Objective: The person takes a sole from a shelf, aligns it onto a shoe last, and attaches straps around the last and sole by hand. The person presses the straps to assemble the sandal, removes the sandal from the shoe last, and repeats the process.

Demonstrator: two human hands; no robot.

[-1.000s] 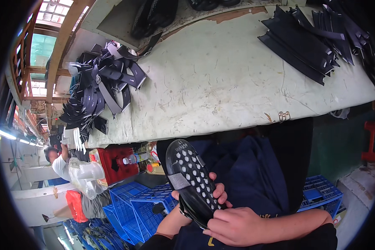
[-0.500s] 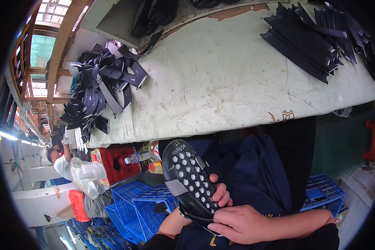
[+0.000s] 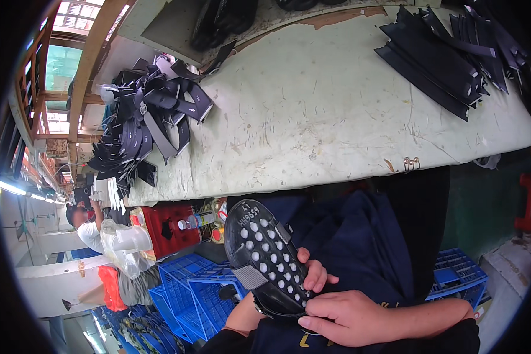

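A black sandal [image 3: 265, 253] is held bottom side toward me, toe end up and tilted left. Rows of white round spots dot its underside, a grey patch lies at its left edge, and a buckled strap curves near its lower end. My left hand [image 3: 316, 274] grips it from behind; its fingers curl round the right edge, and the palm is hidden by the sandal. With thumb and fingers closed, my right hand [image 3: 342, 318] pinches the lower right end of the sandal. What exactly lies between those fingertips is hidden.
Ahead stretches a pale worn table [image 3: 289, 130]. Black buckled straps [image 3: 153, 112] are heaped at its left; flat black strips [image 3: 430, 65] lie at its right. Blue crates [image 3: 189, 295], a red box [image 3: 174, 230] and a clear bottle [image 3: 192, 223] stand lower left. Another person [image 3: 88, 230] is farther left.
The sandal's upper end has tipped slightly left and down in my left hand. My right hand stays closed at its lower end, shifted slightly. The other person's head has moved a little.
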